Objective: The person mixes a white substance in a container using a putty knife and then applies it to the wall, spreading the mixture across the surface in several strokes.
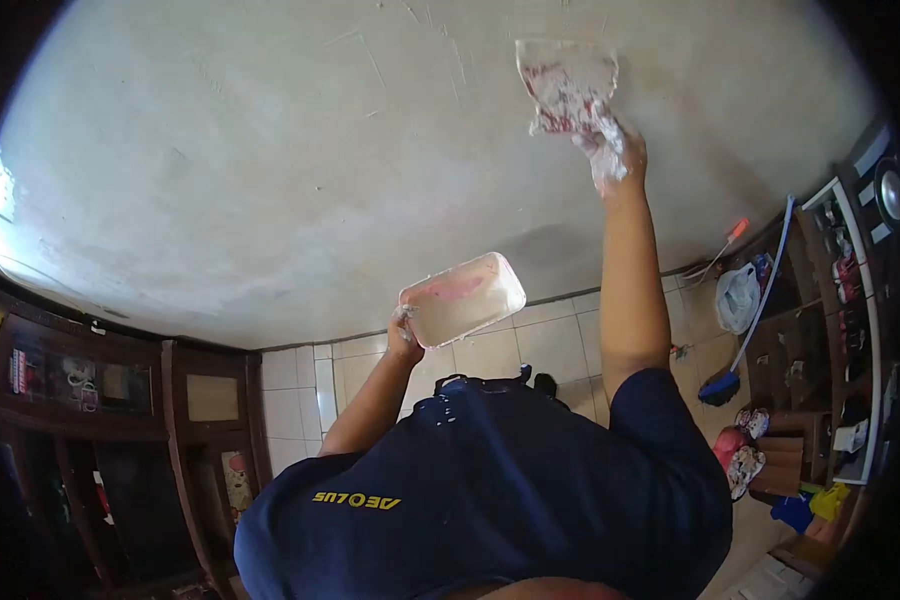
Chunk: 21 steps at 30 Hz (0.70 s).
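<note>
My right hand [613, 156], smeared with white paste, is raised high against the pale wall [370, 180]. Its fingers are closed on the lower edge of a wide putty spreader [570, 85], which is coated in white with reddish patches and lies on or very near the wall. Lower down, my left hand [404, 332] grips one end of a white rectangular plastic tub [475, 308]. White and pinkish residue coats the inside of the tub, and it is held tilted in front of my body. White paste also marks the left fingers.
A dark wooden cabinet [170, 440] stands at the left. On the right are a shelf [790, 350] with various items, a blue broom [720, 387], a plastic bag [738, 298] and an orange-handled tool [737, 230]. Tiled floor [560, 335] runs below the wall.
</note>
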Tool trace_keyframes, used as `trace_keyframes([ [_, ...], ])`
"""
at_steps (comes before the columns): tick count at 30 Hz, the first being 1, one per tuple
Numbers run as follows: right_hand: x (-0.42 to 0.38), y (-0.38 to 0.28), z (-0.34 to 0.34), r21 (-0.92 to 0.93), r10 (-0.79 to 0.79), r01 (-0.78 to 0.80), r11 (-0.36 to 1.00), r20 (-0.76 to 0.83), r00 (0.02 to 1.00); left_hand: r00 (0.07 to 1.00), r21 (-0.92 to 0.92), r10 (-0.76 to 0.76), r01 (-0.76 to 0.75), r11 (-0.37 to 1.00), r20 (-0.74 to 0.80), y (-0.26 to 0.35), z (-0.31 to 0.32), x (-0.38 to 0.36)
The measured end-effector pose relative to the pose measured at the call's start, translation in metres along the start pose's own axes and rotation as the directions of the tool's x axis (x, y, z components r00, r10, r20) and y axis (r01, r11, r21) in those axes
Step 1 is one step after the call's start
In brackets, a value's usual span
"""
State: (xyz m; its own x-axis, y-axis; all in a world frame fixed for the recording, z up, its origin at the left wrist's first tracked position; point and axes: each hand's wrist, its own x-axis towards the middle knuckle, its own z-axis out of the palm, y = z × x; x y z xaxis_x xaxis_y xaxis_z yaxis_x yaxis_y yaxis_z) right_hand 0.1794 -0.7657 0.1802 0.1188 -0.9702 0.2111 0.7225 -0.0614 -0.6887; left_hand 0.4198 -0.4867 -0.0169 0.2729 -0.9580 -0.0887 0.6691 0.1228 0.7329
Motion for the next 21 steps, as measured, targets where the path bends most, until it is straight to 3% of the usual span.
trace_keyframes([
  [2, 0.006, 0.005, 0.013, -0.273, -0.079, 0.064, 0.96, -0.045, 0.996, 1.0, 0.038, 0.024, -0.024, 0.999, 0.021, 0.0, -0.003, 0.0],
  [4, 0.003, 0.031, -0.02, -0.348, -0.003, -0.046, 0.936, -0.138, 0.99, 0.992, 0.451, 0.124, -0.112, 0.885, 0.003, -0.007, -0.012, 0.001],
  [5, -0.006, 0.048, -0.037, -0.378, 0.041, -0.123, 0.917, -0.217, 0.975, 0.993, 0.316, 0.116, -0.113, 0.942, 0.009, -0.005, -0.006, 0.0],
  [6, -0.012, 0.074, -0.07, -0.356, 0.106, -0.208, 0.911, -0.285, 0.953, 0.992, 0.313, 0.122, -0.119, 0.942, 0.008, -0.003, -0.005, 0.0],
  [8, -0.038, 0.111, -0.125, -0.308, 0.241, -0.353, 0.884, -0.347, 0.906, 0.997, -0.071, -0.043, 0.039, 0.997, -0.065, -0.002, -0.008, -0.003],
  [10, -0.069, 0.122, -0.148, -0.29, 0.311, -0.413, 0.863, -0.34, 0.887, 0.999, 0.001, 0.018, -0.018, 1.0, -0.042, -0.001, -0.007, -0.007],
  [12, -0.079, 0.121, -0.153, -0.126, 0.331, -0.379, 0.917, -0.291, 0.898, 0.997, 0.073, 0.081, -0.08, 0.994, -0.003, 0.003, -0.001, -0.005],
  [14, -0.071, 0.085, -0.113, -0.043, 0.282, -0.299, 0.953, -0.227, 0.932, 0.992, 0.26, 0.116, -0.099, 0.96, -0.049, 0.003, 0.004, -0.007],
  [15, -0.06, 0.076, -0.1, -0.025, 0.225, -0.233, 0.972, -0.178, 0.958, 0.996, 0.054, 0.035, -0.03, 0.998, -0.087, -0.002, -0.006, -0.005],
  [17, -0.032, 0.06, -0.07, -0.077, 0.067, -0.072, 0.994, -0.064, 0.996, 0.996, 0.008, -0.001, 0.002, 1.0, -0.085, -0.005, -0.015, -0.005],
  [21, -0.005, 0.071, -0.05, -0.26, -0.029, -0.007, 0.966, -0.137, 0.99, 0.996, -0.03, -0.019, 0.016, 0.999, -0.085, -0.002, -0.016, -0.004],
])
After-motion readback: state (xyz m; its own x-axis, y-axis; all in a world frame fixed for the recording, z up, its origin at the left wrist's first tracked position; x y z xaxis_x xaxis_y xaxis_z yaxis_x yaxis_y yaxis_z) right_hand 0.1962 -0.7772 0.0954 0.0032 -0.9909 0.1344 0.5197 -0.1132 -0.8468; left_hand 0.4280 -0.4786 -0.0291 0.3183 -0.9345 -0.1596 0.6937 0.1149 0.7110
